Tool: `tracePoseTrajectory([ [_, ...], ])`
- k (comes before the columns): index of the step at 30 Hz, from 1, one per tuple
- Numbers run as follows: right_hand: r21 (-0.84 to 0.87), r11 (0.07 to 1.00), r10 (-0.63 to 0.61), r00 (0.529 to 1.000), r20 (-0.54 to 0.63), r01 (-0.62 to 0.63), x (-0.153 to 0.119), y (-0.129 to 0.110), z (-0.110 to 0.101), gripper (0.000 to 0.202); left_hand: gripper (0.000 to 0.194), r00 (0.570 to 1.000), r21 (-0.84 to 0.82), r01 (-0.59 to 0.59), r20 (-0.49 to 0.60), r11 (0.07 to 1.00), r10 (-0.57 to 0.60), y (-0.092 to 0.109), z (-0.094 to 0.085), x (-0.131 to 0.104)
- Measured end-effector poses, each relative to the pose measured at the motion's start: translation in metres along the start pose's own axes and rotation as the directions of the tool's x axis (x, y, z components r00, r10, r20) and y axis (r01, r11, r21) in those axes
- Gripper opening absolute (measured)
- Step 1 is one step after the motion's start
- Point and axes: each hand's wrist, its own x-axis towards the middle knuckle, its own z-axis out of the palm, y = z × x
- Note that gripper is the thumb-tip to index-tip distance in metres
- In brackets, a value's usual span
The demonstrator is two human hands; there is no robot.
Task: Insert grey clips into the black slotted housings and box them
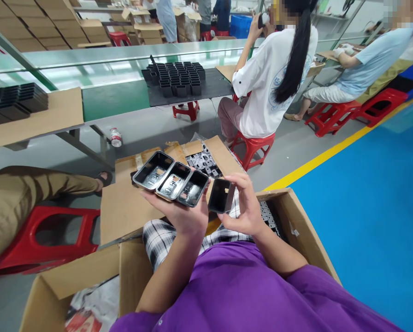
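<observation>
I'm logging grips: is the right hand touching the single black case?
Touching. The head view shows the right hand pinching the single black case, thumb at its lower edge and fingers at its upper corner.

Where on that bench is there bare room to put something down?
The green bench is bare between the left cardboard and the black mat; the mat's right end looks free too. Black trays crowd the mat's left and middle, and more crowd the cardboard's back left.
</observation>
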Motion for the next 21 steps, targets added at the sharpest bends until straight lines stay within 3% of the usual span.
tracePoseTrajectory([
  [21,-0.095,0.995,-0.029,1.000,0.002,0.029,0.0011,-0.0020,-0.0020,0.073,0.073,0.999,-0.011,0.008,0.035,1.000,-0.007,-0.0052,-0.0009,0.0022],
])
